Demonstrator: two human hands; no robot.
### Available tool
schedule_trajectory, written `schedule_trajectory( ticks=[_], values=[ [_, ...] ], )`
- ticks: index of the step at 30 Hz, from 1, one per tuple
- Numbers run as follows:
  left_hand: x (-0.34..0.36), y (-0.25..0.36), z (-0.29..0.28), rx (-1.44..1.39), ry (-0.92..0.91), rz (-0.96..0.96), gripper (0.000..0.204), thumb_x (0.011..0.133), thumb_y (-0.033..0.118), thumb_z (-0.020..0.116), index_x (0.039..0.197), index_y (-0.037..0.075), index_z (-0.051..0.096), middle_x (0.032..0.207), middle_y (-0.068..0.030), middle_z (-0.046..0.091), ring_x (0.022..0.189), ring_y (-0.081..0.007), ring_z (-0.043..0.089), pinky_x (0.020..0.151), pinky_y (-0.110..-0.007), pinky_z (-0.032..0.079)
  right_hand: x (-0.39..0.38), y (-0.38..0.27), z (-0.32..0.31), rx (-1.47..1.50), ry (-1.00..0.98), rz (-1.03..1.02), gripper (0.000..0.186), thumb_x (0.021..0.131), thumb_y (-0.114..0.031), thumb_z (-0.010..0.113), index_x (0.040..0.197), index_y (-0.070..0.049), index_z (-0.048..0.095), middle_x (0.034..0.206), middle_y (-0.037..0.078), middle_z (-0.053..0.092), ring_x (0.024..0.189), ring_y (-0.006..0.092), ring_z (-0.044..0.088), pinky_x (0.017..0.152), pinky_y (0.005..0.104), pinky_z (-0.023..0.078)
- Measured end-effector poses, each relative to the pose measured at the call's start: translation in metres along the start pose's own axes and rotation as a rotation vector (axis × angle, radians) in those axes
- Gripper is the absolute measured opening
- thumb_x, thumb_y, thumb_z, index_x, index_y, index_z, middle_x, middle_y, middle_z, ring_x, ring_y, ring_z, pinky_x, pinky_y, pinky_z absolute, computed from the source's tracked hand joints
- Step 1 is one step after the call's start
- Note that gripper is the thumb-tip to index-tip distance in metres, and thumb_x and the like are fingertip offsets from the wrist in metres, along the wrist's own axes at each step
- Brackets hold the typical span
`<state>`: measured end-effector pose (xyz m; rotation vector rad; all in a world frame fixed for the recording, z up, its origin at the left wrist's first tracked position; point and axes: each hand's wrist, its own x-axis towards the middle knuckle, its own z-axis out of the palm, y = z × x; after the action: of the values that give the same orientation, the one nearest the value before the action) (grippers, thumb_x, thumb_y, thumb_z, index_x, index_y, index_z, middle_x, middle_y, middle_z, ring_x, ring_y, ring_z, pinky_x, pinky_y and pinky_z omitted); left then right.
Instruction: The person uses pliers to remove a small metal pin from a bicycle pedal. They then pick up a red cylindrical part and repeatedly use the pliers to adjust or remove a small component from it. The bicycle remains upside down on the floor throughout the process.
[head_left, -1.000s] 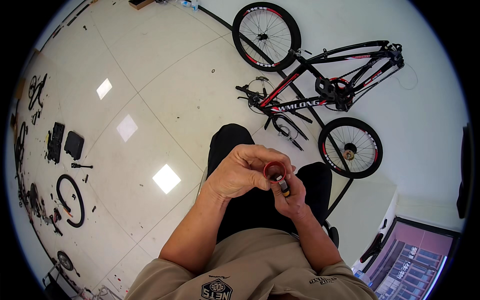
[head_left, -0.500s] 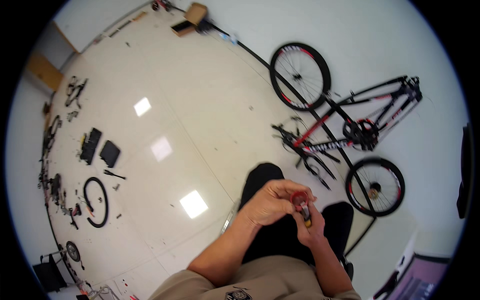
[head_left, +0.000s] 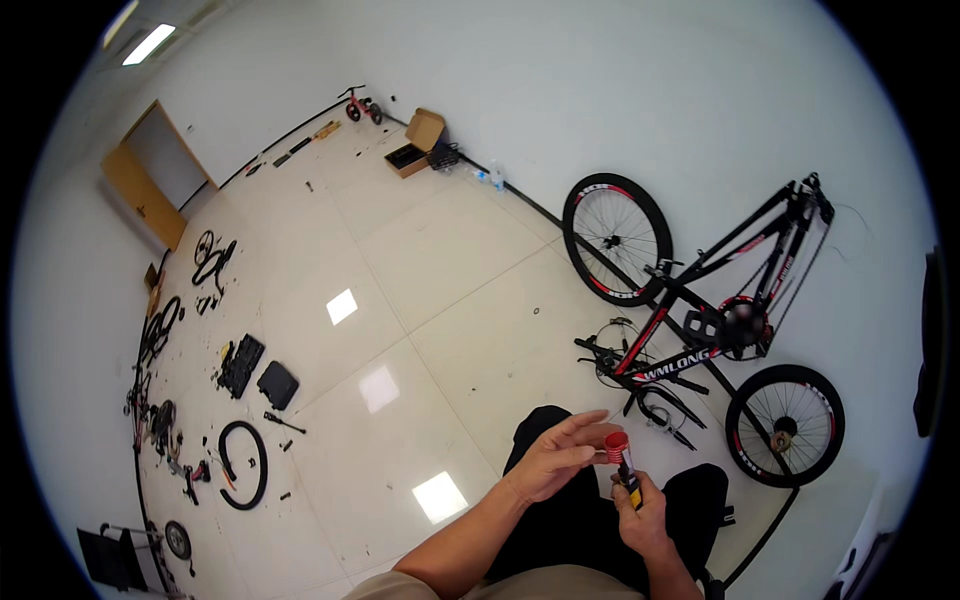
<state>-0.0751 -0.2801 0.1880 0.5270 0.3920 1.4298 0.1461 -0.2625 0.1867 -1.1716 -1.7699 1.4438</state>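
Note:
A short tool with a yellow-and-black handle (head_left: 633, 488) is gripped in my right hand (head_left: 648, 520), upright above my lap; its exact kind is too small to make out. At its upper end sits a red, ribbed, ring-shaped part (head_left: 617, 447) with an open round mouth. My left hand (head_left: 555, 460) is just left of that part, fingers stretched and apart. Whether its fingertips touch the red part I cannot tell. Both hands are over my dark-trousered knees.
On the right a black-and-red bicycle frame (head_left: 680, 365) leans against the wall, between a front wheel (head_left: 665, 235) and a rear wheel (head_left: 835, 430). Toolcases (head_left: 240, 366), a black tyre (head_left: 262, 470) and bicycle parts lie leftward. An open cardboard box (head_left: 408, 165) stands far off.
My left fingers have loosened from around the red part and spread out. My right hand still holds the tool, now lower in view. The view has tilted up, showing the door and ceiling light.

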Motion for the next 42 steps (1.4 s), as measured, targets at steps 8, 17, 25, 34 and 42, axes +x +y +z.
schedule_trajectory(
  ticks=[8, 17, 25, 34, 42],
  values=[
    [0.019, 0.008, 0.046, 0.902, 0.23, -0.009, 0.06, 0.078, -0.016, 0.045, 0.131, 0.006, 0.062, 0.126, -0.0137, 0.067, 0.108, -0.0254, 0.065, 0.095, -0.037, 0.052, -0.024, 0.012, -0.06, 0.204, 0.209, 0.168, 0.015, 0.097, -0.003, 0.061, 0.111, 0.0, 0.063, 0.076, -0.001, 0.056, 0.065, 0.0063, 0.049, 0.06, 0.0242, 0.043],
    [0.088, 0.062, 0.197, 1.932, -0.667, 0.779, 0.022, 0.066, 0.002, 0.068, 0.087, 0.009, 0.071, 0.092, -0.0048, 0.068, 0.085, -0.0254, 0.063, 0.076, -0.038, 0.047, -0.035, 0.018, -0.082, -0.014, 0.254, 0.188, 0.019, 0.096, -0.008, 0.064, 0.113, 0.001, 0.063, 0.087, 0.011, 0.065, 0.077, 0.0171, 0.058, 0.075, 0.0318, 0.049],
    [0.072, 0.034, 0.318, 1.868, -0.993, 0.843, 0.011, 0.066, 0.018, 0.073, 0.07, 0.011, 0.065, 0.074, -0.0024, 0.06, 0.075, -0.0237, 0.062, 0.069, -0.037, 0.045, -0.037, -0.008, -0.082, 0.077, 0.308, 0.208, 0.015, 0.096, -0.007, 0.062, 0.109, -0.001, 0.064, 0.078, 0.004, 0.059, 0.069, 0.0131, 0.054, 0.066, 0.0285, 0.045],
    [0.046, 0.002, 0.362, 1.654, -1.111, 0.866, 0.011, 0.066, 0.018, 0.072, 0.069, 0.01, 0.065, 0.073, -0.0025, 0.059, 0.074, -0.0237, 0.061, 0.068, -0.037, 0.045, -0.029, -0.006, -0.087, 0.054, 0.306, 0.221, 0.016, 0.096, -0.006, 0.059, 0.111, -0.002, 0.064, 0.075, 0.0, 0.056, 0.062, 0.0074, 0.048, 0.057, 0.0254, 0.039],
    [0.041, -0.015, 0.367, 1.587, -1.116, 0.85, 0.012, 0.065, 0.018, 0.072, 0.069, 0.01, 0.064, 0.073, -0.0027, 0.059, 0.073, -0.0236, 0.061, 0.066, -0.036, 0.044, -0.032, -0.004, -0.093, 0.039, 0.262, 0.293, 0.022, 0.096, -0.009, 0.062, 0.115, 0.002, 0.064, 0.095, 0.014, 0.068, 0.087, 0.0239, 0.064, 0.084, 0.0353, 0.05]
  ],
)
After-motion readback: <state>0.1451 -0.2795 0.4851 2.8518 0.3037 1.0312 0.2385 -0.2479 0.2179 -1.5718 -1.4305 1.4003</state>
